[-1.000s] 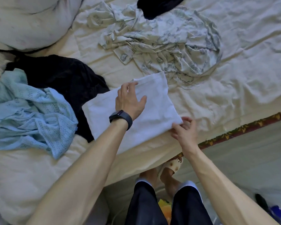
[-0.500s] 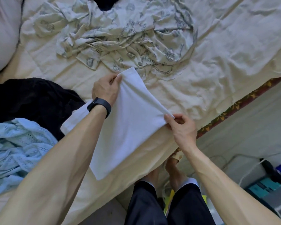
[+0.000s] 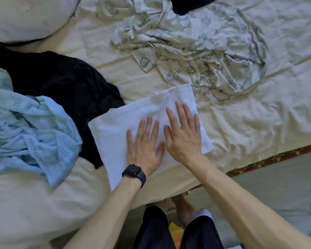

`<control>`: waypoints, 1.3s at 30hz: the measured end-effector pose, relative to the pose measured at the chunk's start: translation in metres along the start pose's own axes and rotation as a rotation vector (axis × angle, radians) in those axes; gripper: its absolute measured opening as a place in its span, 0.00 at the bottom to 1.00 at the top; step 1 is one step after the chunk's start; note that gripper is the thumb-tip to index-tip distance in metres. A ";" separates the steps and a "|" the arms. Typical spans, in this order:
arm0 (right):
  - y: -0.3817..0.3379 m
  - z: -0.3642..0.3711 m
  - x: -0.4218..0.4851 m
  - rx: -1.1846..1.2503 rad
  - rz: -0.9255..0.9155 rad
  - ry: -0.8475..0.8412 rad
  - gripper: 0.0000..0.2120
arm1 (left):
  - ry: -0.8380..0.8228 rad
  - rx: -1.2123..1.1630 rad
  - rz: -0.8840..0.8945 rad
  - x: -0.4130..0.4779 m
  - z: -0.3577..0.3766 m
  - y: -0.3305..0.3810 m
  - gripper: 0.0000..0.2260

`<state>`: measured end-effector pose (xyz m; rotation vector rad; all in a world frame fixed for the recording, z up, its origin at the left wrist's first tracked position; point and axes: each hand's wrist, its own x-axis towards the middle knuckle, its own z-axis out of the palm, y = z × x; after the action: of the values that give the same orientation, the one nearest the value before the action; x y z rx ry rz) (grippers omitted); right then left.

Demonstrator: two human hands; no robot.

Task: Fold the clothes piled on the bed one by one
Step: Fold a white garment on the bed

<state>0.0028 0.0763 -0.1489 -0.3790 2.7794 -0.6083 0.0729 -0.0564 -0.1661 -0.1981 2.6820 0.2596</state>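
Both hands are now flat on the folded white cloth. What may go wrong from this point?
The white cloth lies close to the bed edge; if the left hand or right hand pushes it nearer, it may slide off.
Its left side appears to overlap the black garment; pulling that one out next may undo the fold.
Its far corner meets the patterned garment, which may drag it too.

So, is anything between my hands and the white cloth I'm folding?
Nothing visible does. The left hand and the right hand both rest flat, fingers straight, directly on the white cloth.
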 end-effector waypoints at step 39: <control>0.195 -0.127 0.004 -0.416 -0.231 -0.683 0.29 | 0.186 -0.416 -0.415 -0.009 -0.027 0.163 0.07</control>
<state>-0.0785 0.2930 -0.1237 -0.8230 2.1854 0.0766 0.0406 0.0975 -0.1139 -0.9313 2.6509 0.6898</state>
